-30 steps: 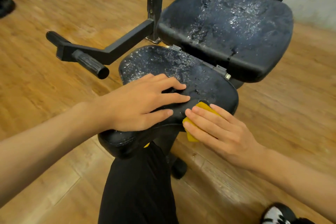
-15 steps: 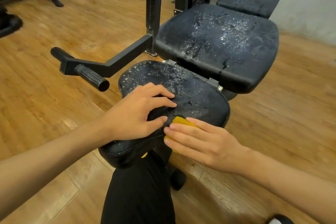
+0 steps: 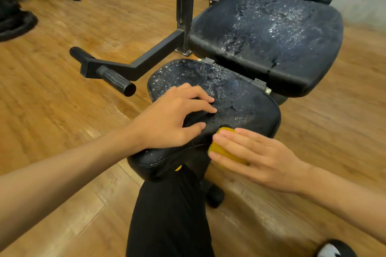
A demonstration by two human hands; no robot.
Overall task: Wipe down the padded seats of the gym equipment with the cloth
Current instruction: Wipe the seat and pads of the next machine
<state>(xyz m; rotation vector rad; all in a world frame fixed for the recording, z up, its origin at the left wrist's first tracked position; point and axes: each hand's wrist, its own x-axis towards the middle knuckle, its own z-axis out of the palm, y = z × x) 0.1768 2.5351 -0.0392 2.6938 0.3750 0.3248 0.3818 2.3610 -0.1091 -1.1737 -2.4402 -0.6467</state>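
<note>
The right hand [image 3: 254, 154] presses the cloth [image 3: 221, 149] with flat, straight fingers against the seat [image 3: 240, 108] at its 6 o'clock rim. A second ago it worked nearer 5 o'clock, so the stroke is creeping along the front edge. The left hand [image 3: 173, 119] grips nothing; its fingertips, now arched (flatter before), brace the seat. Droplets cover the seat's far half and the big pad [image 3: 271, 33] at 1 o'clock, so most of the wiping looks undone. A handle [image 3: 117, 81] juts at 10 o'clock, and the person's knee [image 3: 167, 204] crowds the near edge.
</note>
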